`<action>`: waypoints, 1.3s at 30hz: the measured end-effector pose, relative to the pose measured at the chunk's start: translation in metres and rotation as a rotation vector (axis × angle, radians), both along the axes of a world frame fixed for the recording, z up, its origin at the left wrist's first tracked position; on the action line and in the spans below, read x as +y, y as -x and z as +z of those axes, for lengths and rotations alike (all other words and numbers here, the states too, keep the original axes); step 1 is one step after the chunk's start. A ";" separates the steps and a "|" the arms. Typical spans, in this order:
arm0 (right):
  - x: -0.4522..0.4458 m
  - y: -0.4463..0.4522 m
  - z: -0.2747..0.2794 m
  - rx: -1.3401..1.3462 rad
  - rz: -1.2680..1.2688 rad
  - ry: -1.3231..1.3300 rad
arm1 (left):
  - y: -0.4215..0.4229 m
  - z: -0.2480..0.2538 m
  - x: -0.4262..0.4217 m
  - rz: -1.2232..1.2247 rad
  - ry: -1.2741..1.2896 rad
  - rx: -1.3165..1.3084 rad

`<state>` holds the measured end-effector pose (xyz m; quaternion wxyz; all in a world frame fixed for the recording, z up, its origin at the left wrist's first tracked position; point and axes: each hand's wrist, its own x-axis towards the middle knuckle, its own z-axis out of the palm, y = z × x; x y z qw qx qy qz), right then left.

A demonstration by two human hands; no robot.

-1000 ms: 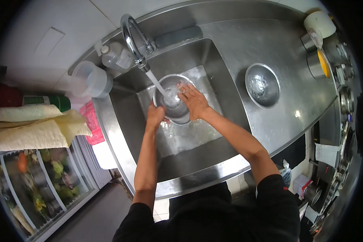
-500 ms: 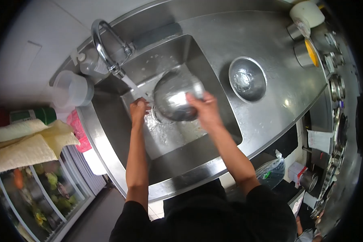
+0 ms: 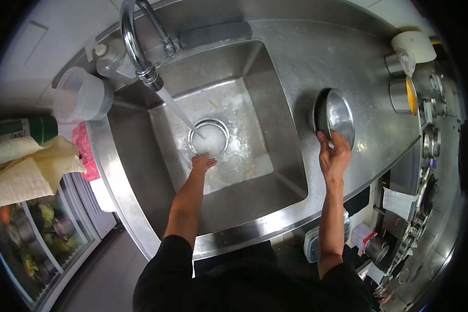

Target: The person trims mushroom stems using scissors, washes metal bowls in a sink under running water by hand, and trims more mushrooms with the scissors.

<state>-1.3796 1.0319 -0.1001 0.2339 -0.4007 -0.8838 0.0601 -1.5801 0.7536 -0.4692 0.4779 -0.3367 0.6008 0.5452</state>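
In the sink (image 3: 288, 179), a round metal container (image 3: 213, 140) sits under the running faucet (image 3: 150, 78), with cloudy, foamy water inside. My left hand (image 3: 203, 163) is closed at its near rim, the thumb at the edge and the fingers on the outside. On the counter to the right, my right hand (image 3: 335, 156) grips the near edge of a metal bowl (image 3: 342, 115). That bowl is tilted against or inside a second metal bowl, whose dark side shows at the left; how far they nest I cannot tell.
A soap bottle (image 3: 112, 63) and a clear plastic tub (image 3: 80, 96) stand left of the faucet. Metal pots (image 3: 400, 96) and a white container (image 3: 415, 47) stand at the counter's far right. Yellow cloths (image 3: 34, 169) lie at the left above a vegetable display.
My right hand has moved the metal bowl from the sink to the other bowl on the counter. My left hand now meets the container's rim. The view has shifted.
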 end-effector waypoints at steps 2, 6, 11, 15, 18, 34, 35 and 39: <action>-0.002 0.003 -0.003 0.000 0.032 -0.058 | -0.004 -0.004 0.002 0.041 0.033 0.066; -0.003 0.007 -0.003 0.034 0.103 0.014 | 0.007 0.033 0.014 -0.075 0.206 0.146; -0.012 0.017 0.004 0.054 0.090 -0.005 | 0.038 0.056 0.018 -0.190 0.143 0.225; -0.043 0.037 0.009 0.288 0.202 -0.102 | 0.058 0.099 0.018 -0.367 0.137 0.205; -0.083 0.065 -0.017 0.246 0.563 0.339 | 0.062 0.152 0.010 -0.426 -0.001 0.350; -0.146 0.189 -0.079 0.229 0.525 0.997 | 0.106 0.225 0.065 -0.625 0.047 1.049; -0.146 0.191 -0.077 0.193 0.501 0.917 | 0.111 0.233 0.063 -0.673 0.084 1.038; -0.136 0.175 -0.128 -0.091 0.956 0.511 | 0.127 0.232 0.036 -0.770 0.000 1.002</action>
